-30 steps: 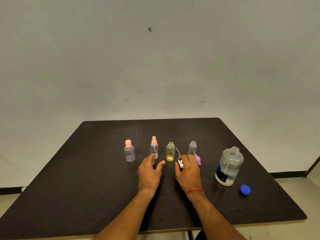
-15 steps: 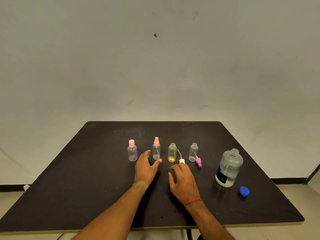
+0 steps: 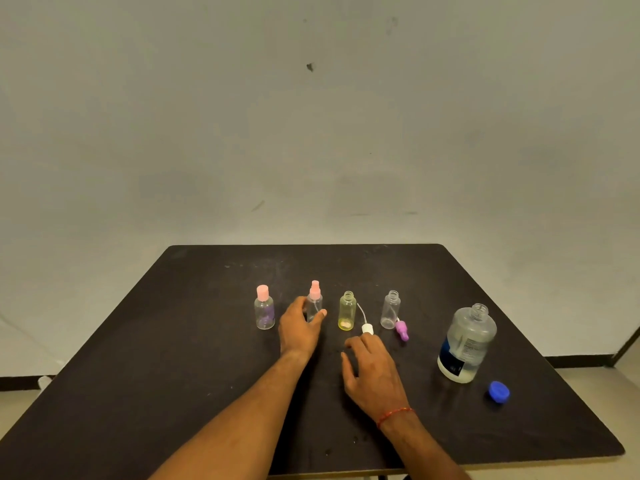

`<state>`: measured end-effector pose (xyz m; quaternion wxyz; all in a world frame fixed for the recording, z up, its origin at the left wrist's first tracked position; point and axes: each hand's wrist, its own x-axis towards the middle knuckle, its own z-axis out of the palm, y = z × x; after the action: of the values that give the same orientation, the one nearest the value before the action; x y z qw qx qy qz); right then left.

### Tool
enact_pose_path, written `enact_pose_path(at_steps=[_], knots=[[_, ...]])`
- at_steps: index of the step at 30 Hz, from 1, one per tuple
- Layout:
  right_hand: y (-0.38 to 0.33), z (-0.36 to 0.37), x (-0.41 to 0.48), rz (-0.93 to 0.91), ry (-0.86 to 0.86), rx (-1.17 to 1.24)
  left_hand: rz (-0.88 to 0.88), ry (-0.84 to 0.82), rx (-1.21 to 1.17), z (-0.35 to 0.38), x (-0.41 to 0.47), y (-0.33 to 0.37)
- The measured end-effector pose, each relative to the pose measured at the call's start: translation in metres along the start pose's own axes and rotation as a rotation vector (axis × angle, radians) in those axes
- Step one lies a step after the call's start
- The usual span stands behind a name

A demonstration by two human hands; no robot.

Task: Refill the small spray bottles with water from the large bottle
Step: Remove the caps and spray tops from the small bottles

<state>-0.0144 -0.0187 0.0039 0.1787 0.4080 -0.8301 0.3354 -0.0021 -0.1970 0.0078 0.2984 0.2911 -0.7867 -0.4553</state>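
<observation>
Several small bottles stand in a row on the black table (image 3: 173,358). Leftmost is a pink-capped bottle (image 3: 265,311). Beside it is a pink-topped spray bottle (image 3: 314,296); my left hand (image 3: 298,330) wraps its lower part, thumb on the right side. A yellow bottle (image 3: 347,311) and a clear bottle (image 3: 390,308) stand uncapped. A white spray head (image 3: 367,328) with its tube and a purple spray head (image 3: 401,330) lie in front of them. My right hand (image 3: 374,374) rests flat, fingers apart, just behind the white spray head. The large bottle (image 3: 467,342) stands uncapped at the right.
A blue cap (image 3: 499,391) lies on the table near the right front, below the large bottle. A pale wall rises behind the table. The table's front edge runs close under my forearms.
My left hand has reached forward and closed around the pink-topped spray bottle. My right hand has drawn back from the white spray head and lies lower on the table.
</observation>
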Motion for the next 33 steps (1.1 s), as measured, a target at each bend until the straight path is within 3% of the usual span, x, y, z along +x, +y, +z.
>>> enact_pose_path(at_steps=[7, 14, 21, 33], knots=[[-0.001, -0.002, 0.0, 0.021, -0.033, 0.024, 0.058, -0.01, -0.029, -0.011, -0.015, -0.002], [-0.016, -0.009, 0.02, 0.17, 0.107, 0.229, 0.185, -0.008, -0.016, -0.03, -0.038, -0.001], [-0.05, -0.026, 0.071, 0.146, -0.027, 0.239, 0.279, -0.01, -0.126, -0.038, -0.054, 0.008], [-0.065, -0.042, 0.079, 0.091, -0.175, 0.08, 0.299, -0.063, -0.046, -0.046, -0.062, 0.013]])
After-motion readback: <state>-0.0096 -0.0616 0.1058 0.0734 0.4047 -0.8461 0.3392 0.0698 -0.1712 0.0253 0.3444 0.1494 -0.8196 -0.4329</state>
